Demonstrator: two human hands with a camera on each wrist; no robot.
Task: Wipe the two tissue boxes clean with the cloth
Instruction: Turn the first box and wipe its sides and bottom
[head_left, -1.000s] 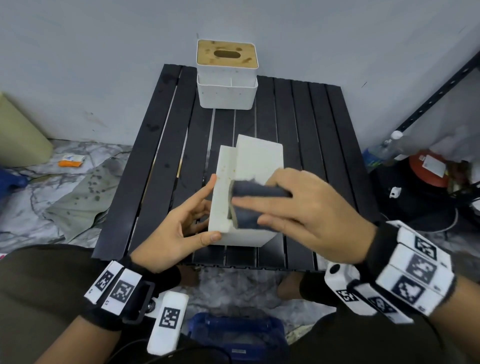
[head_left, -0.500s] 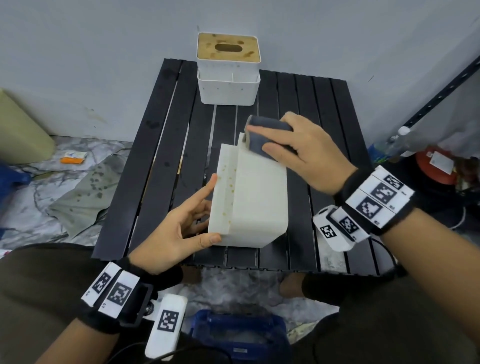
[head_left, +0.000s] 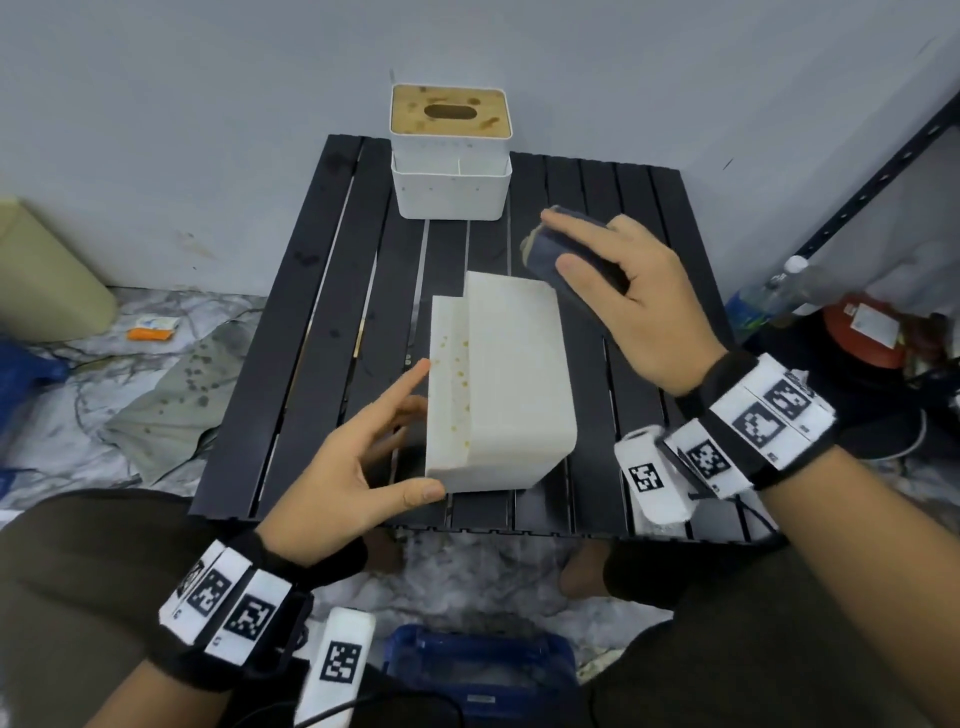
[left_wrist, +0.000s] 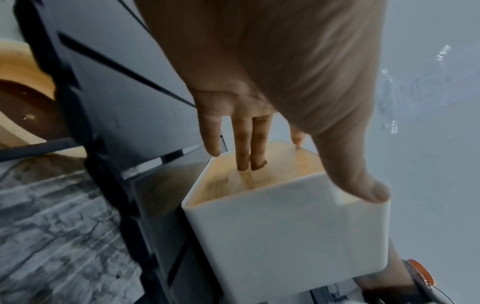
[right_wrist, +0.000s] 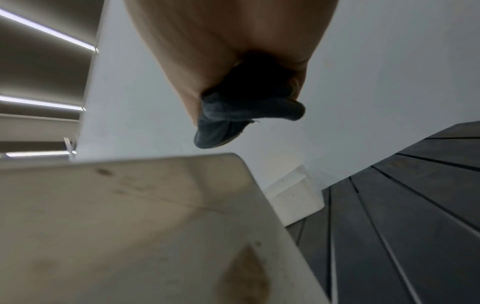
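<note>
My right hand (head_left: 631, 306) has come off the near tissue box (head_left: 511, 384): 1 second ago it was pressing the cloth (head_left: 563, 257) on the box's near end, half a second ago it had reached the far edge, and now it hangs clear above the table (head_left: 332, 322) beyond the box's far right corner, fingers wrapped around the folded dark cloth. I read that as 1 stroke along the top face finished.

My left hand (head_left: 358, 467) has barely shifted. It steadies the box lying on its side, thumb on the near corner, and the left wrist view shows 2 fingers reaching into its open end, so I count it as gripping the box. The narrow face toward that hand carries yellowish spots, so I judge this box not clean yet.

The 2nd tissue box (head_left: 449, 156) stands upright at the table's far edge by the wall, its wooden lid blotched with stains, untouched as far as I can see. Nothing lies between the cloth and either box. A bottle (head_left: 769, 296) and a red container (head_left: 862, 330) sit on the floor to the right, well apart.
</note>
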